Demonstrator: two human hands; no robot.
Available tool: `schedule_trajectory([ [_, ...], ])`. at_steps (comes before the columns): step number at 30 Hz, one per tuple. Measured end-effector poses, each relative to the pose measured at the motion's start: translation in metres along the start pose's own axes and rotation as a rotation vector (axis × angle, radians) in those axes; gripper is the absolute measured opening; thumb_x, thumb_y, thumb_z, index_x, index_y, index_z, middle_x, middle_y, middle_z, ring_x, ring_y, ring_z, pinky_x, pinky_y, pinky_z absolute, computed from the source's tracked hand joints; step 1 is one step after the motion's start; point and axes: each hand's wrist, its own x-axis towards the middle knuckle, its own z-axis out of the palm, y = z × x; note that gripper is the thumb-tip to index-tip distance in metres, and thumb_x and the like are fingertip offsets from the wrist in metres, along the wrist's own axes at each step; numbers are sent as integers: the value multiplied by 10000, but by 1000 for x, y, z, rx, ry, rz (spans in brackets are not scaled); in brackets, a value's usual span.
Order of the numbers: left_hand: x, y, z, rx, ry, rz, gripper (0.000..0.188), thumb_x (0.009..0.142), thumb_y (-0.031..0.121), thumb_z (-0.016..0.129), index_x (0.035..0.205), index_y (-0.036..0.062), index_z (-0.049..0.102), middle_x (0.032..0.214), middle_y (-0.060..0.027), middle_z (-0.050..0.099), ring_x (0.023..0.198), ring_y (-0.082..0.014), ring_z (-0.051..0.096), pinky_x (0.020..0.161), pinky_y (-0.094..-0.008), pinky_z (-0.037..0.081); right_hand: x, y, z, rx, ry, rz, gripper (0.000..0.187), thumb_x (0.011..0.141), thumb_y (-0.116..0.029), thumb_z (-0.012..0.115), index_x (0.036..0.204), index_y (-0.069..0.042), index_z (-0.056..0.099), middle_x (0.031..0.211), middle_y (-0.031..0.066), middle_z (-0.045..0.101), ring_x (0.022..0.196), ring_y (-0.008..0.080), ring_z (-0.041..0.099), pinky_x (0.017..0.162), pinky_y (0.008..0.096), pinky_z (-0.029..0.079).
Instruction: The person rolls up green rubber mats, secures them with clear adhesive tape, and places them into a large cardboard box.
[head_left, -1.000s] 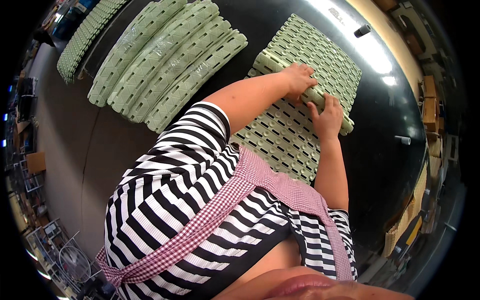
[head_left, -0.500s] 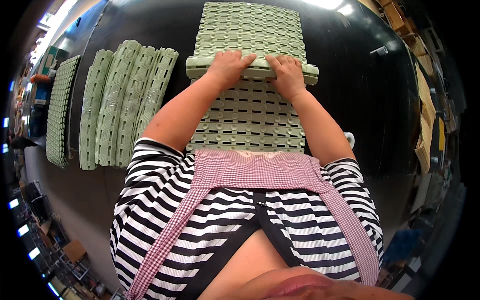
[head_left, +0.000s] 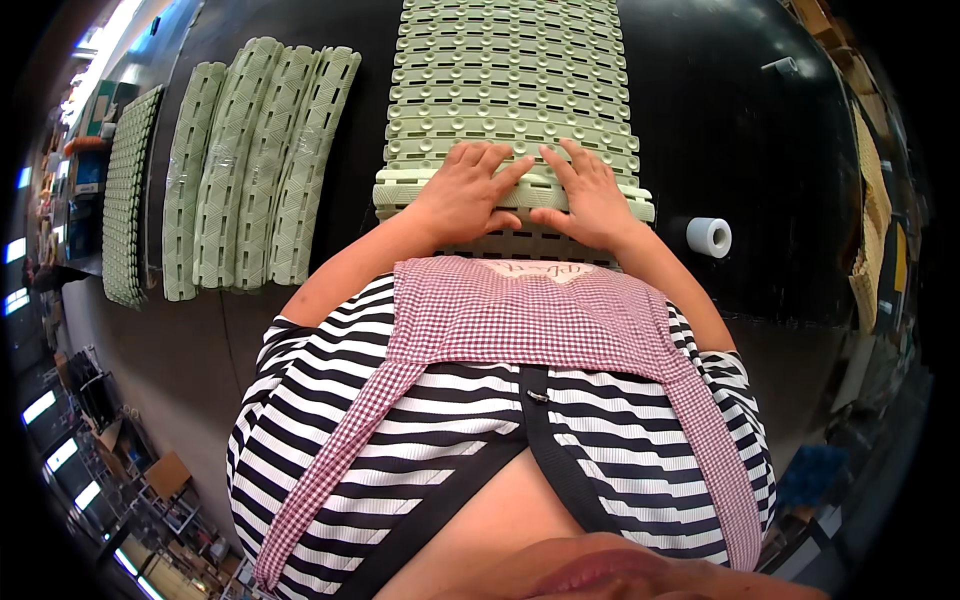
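A: Where do we have the mat (head_left: 512,85)?

B: We have it on the counter (head_left: 715,120), straight ahead of us. It is pale green, with rows of slots and round studs, and a thick roll (head_left: 530,193) lies across its near part.

A: And our hands?

B: We rest both on that roll, the left hand (head_left: 462,195) beside the right hand (head_left: 592,203), open, fingers spread, thumbs pointing at each other. We see a small gap between them.

A: What do we have on our left?

B: We have four green bundles (head_left: 232,165) side by side, clear film shining on them, and another mat (head_left: 130,195) just past them.

A: On our right?

B: We see a white spool (head_left: 708,237) near our forearm and a pale tube (head_left: 780,66) farther off.
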Motion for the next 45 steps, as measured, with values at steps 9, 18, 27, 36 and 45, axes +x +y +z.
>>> schedule_trajectory([
  [9, 18, -3, 21, 25, 25, -102, 507, 905, 302, 722, 1365, 135, 590, 1328, -84, 606, 1228, -306, 546, 1065, -460, 397, 30, 61, -21, 302, 439, -124, 751, 902, -559, 709, 1484, -126, 515, 1539, 186, 487, 1493, 333, 361, 1259, 526, 166],
  [18, 22, -4, 20, 14, 8, -115, 481, 941, 316, 683, 1375, 132, 586, 1330, -91, 613, 1227, -311, 555, 1069, -460, 405, -138, 201, -88, 373, 46, 740, 568, 794, 92, 614, 1337, -59, 680, 1294, 171, 695, 1185, 294, 670, 1044, 361, 512],
  [27, 22, -6, 17, 2, 16, -126, 489, 930, 313, 692, 1372, 131, 585, 1328, -95, 621, 1266, -318, 543, 1111, -458, 371, -78, 144, -57, 1281, 412, 300, 125, 927, -200, 672, 998, -112, 621, 887, 22, 685, 784, 104, 671, 654, 259, 549],
  [36, 15, -1, 13, -147, 17, -207, 639, 862, 368, 791, 1373, 54, 571, 1387, -140, 585, 1322, -347, 509, 1153, -459, 356, 68, 18, 9, 1306, 202, -179, 145, 919, -161, 711, 990, -36, 719, 901, 3, 688, 780, 96, 628, 713, 266, 518],
  [45, 35, 17, -39, -185, 412, 27, 367, 824, 210, 837, 1162, 141, 713, 1255, -87, 659, 1137, -303, 629, 947, -410, 523, 67, 7, 8, 1246, 119, -14, 158, 874, -214, 729, 860, -57, 725, 824, 15, 694, 745, 108, 612, 667, 309, 489],
])
